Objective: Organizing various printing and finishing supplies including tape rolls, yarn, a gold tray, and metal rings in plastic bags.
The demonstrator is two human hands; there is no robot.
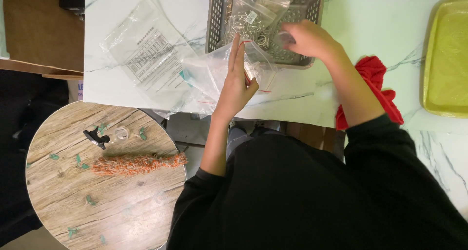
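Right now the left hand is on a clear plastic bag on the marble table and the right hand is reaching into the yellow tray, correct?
Not quite. The head view shows the right hand at the grey basket of small bagged parts, not the yellow tray, which lies apart at the table's right edge. The left hand is on the clear plastic bag.

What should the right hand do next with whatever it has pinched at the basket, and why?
Probably carry it back to the clear bag. The right hand is closed over the grey basket of small bags, while the left hand rests on the clear bag's open edge, seemingly holding it ready. What is pinched cannot be told.
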